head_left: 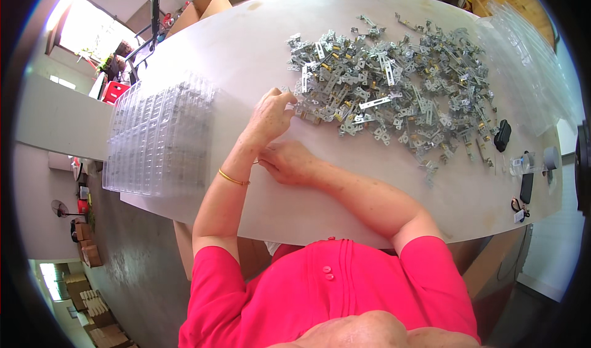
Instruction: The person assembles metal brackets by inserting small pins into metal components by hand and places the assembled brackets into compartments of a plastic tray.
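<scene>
The left hand [271, 115] is partly curled, with its fingers bent toward the left edge of the pile of metal parts [394, 89]; its fingertips are at the nearest pieces, but whether they pinch one cannot be determined. The right hand [289, 163] lies low over the table, just below the left wrist, fingers curled inward; a small thin item shows at its fingertips, too small to identify, and whether it is gripped cannot be determined. A gold-coloured bracelet [233, 179] encircles the left forearm. The work surface is a pale table [246, 46] with a curved outline in this view. To the left of the hands, clear plastic trays [160, 142] are stacked near the table edge; clear plastic sheeting [523, 65] lies at the far right. Below it are a black case [502, 136], a tape roll [551, 158] and a black oblong item [526, 188]. Beyond the table are a cardboard box [212, 4], a bright window [92, 31], a red crate [115, 91], a fan [60, 208] and a grey floor [138, 256]. The metal parts occupy the table's centre and right, their long axes running in mixed directions: one bright slotted strip [375, 102] is aligned nearly left to right, its right end slightly farther away; another slotted bar [304, 78] is aligned near to far.
</scene>
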A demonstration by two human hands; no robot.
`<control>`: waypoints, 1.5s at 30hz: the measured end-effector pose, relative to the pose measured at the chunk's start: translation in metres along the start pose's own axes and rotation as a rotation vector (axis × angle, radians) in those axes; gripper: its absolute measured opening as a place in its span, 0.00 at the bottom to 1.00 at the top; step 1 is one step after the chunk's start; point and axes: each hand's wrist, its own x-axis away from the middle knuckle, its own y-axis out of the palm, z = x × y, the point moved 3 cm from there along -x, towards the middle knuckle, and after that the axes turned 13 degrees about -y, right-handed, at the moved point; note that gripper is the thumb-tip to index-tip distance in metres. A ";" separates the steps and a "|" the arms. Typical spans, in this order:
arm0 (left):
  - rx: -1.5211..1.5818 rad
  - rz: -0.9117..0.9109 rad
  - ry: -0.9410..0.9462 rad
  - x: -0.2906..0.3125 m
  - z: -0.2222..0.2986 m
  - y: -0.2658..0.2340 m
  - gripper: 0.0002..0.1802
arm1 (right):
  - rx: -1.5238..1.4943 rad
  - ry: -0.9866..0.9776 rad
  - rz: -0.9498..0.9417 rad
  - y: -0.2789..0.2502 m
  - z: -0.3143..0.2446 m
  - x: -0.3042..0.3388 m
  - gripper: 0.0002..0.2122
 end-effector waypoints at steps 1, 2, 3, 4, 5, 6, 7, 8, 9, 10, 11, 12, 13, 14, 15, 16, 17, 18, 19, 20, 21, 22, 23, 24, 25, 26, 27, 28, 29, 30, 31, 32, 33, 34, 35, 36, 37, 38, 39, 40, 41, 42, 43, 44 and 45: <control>-0.006 -0.024 -0.005 -0.001 -0.001 0.002 0.13 | 0.006 -0.005 -0.009 -0.001 0.000 0.000 0.06; -0.004 -0.028 -0.003 -0.001 -0.003 0.002 0.13 | 0.011 -0.011 -0.018 -0.002 -0.001 0.001 0.06; 0.015 -0.055 -0.013 -0.002 -0.005 0.002 0.12 | 0.011 -0.006 -0.017 -0.003 -0.002 0.001 0.06; 0.031 -0.078 -0.026 -0.002 -0.007 0.002 0.11 | 0.017 0.001 -0.028 -0.004 -0.003 0.000 0.06; 0.030 -0.078 -0.028 -0.003 -0.008 0.002 0.11 | 0.022 0.009 -0.039 -0.004 -0.004 -0.001 0.06; 0.039 -0.074 0.008 -0.002 -0.008 0.002 0.11 | 0.020 0.008 -0.038 -0.003 -0.003 -0.002 0.06; 0.051 -0.073 0.047 -0.002 -0.006 0.002 0.10 | 0.023 0.005 -0.032 -0.003 -0.002 0.000 0.06; 0.050 -0.076 0.047 -0.001 -0.005 0.001 0.10 | 0.026 0.002 -0.026 -0.003 -0.001 0.000 0.06; 0.077 -0.076 0.064 0.000 -0.004 -0.001 0.10 | 0.025 0.004 -0.025 -0.003 -0.001 0.001 0.06; 0.103 -0.075 0.079 0.002 -0.004 -0.003 0.09 | 0.027 0.003 -0.025 -0.002 -0.002 0.000 0.06; 0.102 -0.076 0.078 0.002 -0.006 -0.003 0.09 | 0.030 0.003 -0.025 -0.002 -0.002 0.000 0.06; 0.106 -0.071 0.138 0.003 -0.006 -0.002 0.09 | 0.028 0.003 -0.025 -0.001 -0.001 0.000 0.06; 0.109 -0.067 0.199 0.004 -0.005 -0.003 0.09 | 0.034 -0.007 -0.022 0.000 0.000 0.000 0.06; 0.108 -0.068 0.198 0.005 -0.005 -0.003 0.09 | 0.040 -0.017 -0.018 0.000 0.001 0.001 0.06; 0.099 -0.081 0.178 0.005 -0.005 -0.003 0.09 | 0.039 -0.016 -0.017 0.002 0.002 0.001 0.06; 0.090 -0.092 0.157 0.006 -0.005 -0.003 0.10 | 0.046 -0.042 0.008 0.002 0.002 0.001 0.06; 0.090 -0.093 0.157 0.007 -0.005 -0.001 0.10 | 0.053 -0.069 0.034 0.002 0.002 0.002 0.05; 0.113 -0.092 0.169 0.010 -0.004 0.000 0.11 | 0.053 -0.068 0.033 0.003 0.003 0.002 0.05; 0.136 -0.092 0.182 0.010 -0.004 0.000 0.13 | 0.050 -0.079 0.051 0.003 0.004 0.002 0.04; 0.136 -0.093 0.183 0.010 -0.004 0.000 0.13 | 0.047 -0.090 0.068 0.003 0.005 0.003 0.03; 0.125 -0.114 0.173 0.010 -0.003 0.001 0.14 | 0.049 -0.088 0.069 0.004 0.006 0.002 0.03; 0.116 -0.137 0.165 0.010 -0.002 0.002 0.15 | 0.046 -0.088 0.061 0.003 0.005 0.002 0.03; 0.118 -0.139 0.168 0.011 -0.002 0.002 0.15 | 0.043 -0.087 0.053 0.003 0.005 0.002 0.03; 0.132 -0.145 0.152 0.013 -0.004 0.001 0.15 | 0.045 -0.083 0.053 0.002 0.004 0.001 0.03; 0.146 -0.150 0.137 0.014 -0.006 0.000 0.15 | 0.049 -0.107 0.063 0.001 0.002 -0.001 0.03; 0.147 -0.152 0.139 0.014 -0.006 0.000 0.15 | 0.052 -0.132 0.073 0.000 0.000 -0.002 0.03; 0.137 -0.165 0.164 0.015 -0.005 0.000 0.14 | 0.053 -0.129 0.074 -0.001 0.000 -0.001 0.03; 0.127 -0.179 0.189 0.015 -0.004 -0.001 0.14 | 0.065 -0.139 0.069 -0.001 0.000 -0.001 0.03; 0.127 -0.181 0.191 0.015 -0.005 -0.002 0.14 | 0.077 -0.148 0.063 -0.001 0.000 0.000 0.04; 0.109 -0.181 0.217 0.016 -0.006 -0.003 0.13 | 0.078 -0.146 0.065 0.000 0.000 -0.001 0.04; 0.093 -0.183 0.243 0.016 -0.006 -0.003 0.12 | 0.079 -0.137 0.044 0.001 0.001 -0.002 0.04; 0.094 -0.186 0.245 0.017 -0.005 -0.003 0.12 | 0.081 -0.128 0.022 0.002 0.002 -0.001 0.04; 0.092 -0.193 0.271 0.017 -0.004 -0.003 0.12 | 0.082 -0.124 0.023 0.002 0.002 0.000 0.04; 0.088 -0.198 0.295 0.018 -0.003 -0.005 0.11 | 0.091 -0.125 0.014 0.002 0.001 0.000 0.04; 0.087 -0.200 0.296 0.019 -0.004 -0.006 0.11 | 0.100 -0.126 0.005 0.001 0.000 0.000 0.04; 0.070 -0.203 0.301 0.020 -0.005 -0.006 0.11 | 0.100 -0.123 0.007 0.002 -0.001 0.000 0.04; 0.053 -0.207 0.307 0.021 -0.004 -0.007 0.11 | 0.104 -0.123 -0.026 0.003 -0.001 -0.001 0.04; 0.053 -0.211 0.309 0.023 -0.005 -0.008 0.11 | 0.106 -0.121 -0.058 0.004 -0.001 -0.001 0.03; 0.024 -0.198 0.312 0.025 -0.005 -0.008 0.10 | 0.106 -0.117 -0.055 0.005 -0.002 0.000 0.03; -0.006 -0.180 0.313 0.025 -0.005 -0.009 0.10 | 0.105 -0.132 -0.042 0.005 -0.002 -0.001 0.03; -0.008 -0.182 0.312 0.025 -0.005 -0.009 0.10 | 0.103 -0.146 -0.029 0.006 -0.002 -0.001 0.03; -0.010 -0.176 0.317 0.024 -0.004 -0.007 0.10 | 0.099 -0.147 -0.026 0.006 -0.001 0.000 0.03; -0.004 -0.164 0.327 0.024 -0.004 -0.008 0.09 | 0.099 -0.151 -0.022 0.005 -0.001 0.000 0.03; 0.000 -0.161 0.330 0.024 -0.004 -0.008 0.09 | 0.099 -0.155 -0.017 0.003 -0.002 -0.001 0.03; -0.001 -0.162 0.327 0.023 -0.005 -0.008 0.09 | 0.103 -0.154 -0.020 0.003 -0.002 -0.001 0.03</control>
